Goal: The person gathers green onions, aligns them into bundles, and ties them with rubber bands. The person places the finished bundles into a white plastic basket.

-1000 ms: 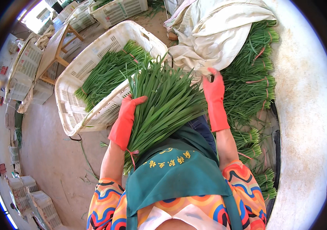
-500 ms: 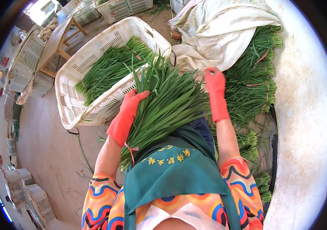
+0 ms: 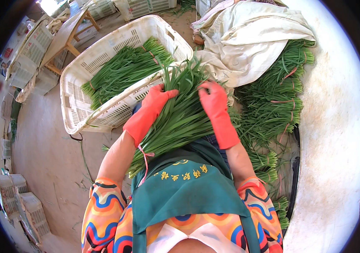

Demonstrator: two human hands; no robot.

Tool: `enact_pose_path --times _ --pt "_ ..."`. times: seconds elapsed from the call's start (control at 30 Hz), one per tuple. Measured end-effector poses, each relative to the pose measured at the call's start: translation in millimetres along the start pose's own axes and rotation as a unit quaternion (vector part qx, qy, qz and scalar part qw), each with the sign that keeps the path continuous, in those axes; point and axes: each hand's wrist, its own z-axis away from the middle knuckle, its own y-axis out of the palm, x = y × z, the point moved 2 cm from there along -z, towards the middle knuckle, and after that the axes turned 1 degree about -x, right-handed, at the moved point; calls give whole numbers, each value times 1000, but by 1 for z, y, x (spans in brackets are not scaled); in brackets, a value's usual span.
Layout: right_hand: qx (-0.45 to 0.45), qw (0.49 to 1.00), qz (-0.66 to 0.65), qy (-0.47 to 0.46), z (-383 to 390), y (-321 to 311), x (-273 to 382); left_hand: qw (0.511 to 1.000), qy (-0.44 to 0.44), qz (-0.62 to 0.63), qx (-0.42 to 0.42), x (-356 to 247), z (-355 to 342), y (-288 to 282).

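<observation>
A large bunch of garlic chives (image 3: 180,122) lies slantwise across my lap, its cut ends toward the lower left and its leaf tips pointing away. A pink tie (image 3: 147,154) rings it near the cut ends. My left hand (image 3: 152,107), in a red rubber glove, grips the bunch along its left side, thumb laid over the leaves. On the right side, my right hand (image 3: 214,101), gloved alike, has its fingers curled closed at the leaf tips. The ends of those fingers are partly hidden among the leaves.
A white plastic crate (image 3: 74,107) holding tied chives (image 3: 125,74) stands ahead on the left. More tied bunches (image 3: 273,101) are stacked at right, partly under a pale cloth (image 3: 251,38), beside a white wall (image 3: 332,126). A wooden bench (image 3: 64,38) stands far left.
My right hand has come down and left from beside the bunch onto its leaf tips. My left hand keeps its grip, and the leaf tips are gathered closer together.
</observation>
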Motion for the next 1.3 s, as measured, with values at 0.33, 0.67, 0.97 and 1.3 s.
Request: enact_pose_path --times 0.33,0.67,0.97,1.3 --pt "141 979 -83 -122 -25 -26 45 999 -1 -37 35 12 -3 -16" --pt "143 957 167 191 -50 -50 -107 993 -32 -104 46 80 91 -127" --pt "386 856 -249 -236 20 27 136 964 -122 219 -90 149 151 -141" --pt "287 832 -418 225 -19 69 87 889 -72 436 -118 147 135 -101"
